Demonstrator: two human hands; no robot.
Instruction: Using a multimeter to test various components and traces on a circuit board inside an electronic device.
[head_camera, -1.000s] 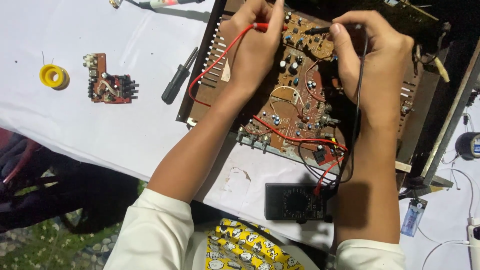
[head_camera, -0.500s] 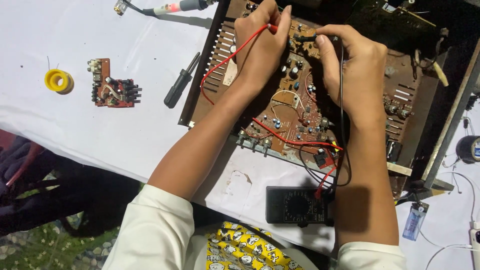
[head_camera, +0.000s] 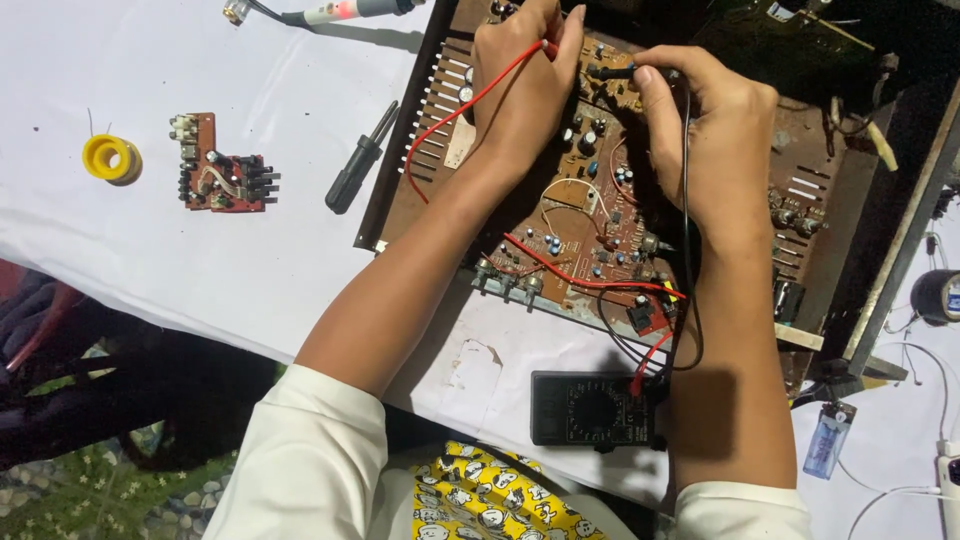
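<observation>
My left hand (head_camera: 525, 85) pinches a red test probe (head_camera: 548, 47), its red lead (head_camera: 470, 100) trailing down over the brown circuit board (head_camera: 590, 230) inside an open metal chassis (head_camera: 830, 210). My right hand (head_camera: 705, 130) grips a black test probe (head_camera: 610, 72), tip pointing left onto the board near the left hand. Both leads run down to a black multimeter (head_camera: 595, 408) lying at the table's near edge between my forearms.
On the white cloth (head_camera: 150, 230) lie a black screwdriver (head_camera: 358, 160), a small red circuit board (head_camera: 215, 165), a yellow solder spool (head_camera: 110, 158) and a soldering iron (head_camera: 335, 12). A blue lighter (head_camera: 822, 440) and white cables sit at right.
Both hands with their probes have stayed on the upper part of the board; the right hand's black probe has shifted slightly left, closer to the red one. The view drifted a little.
</observation>
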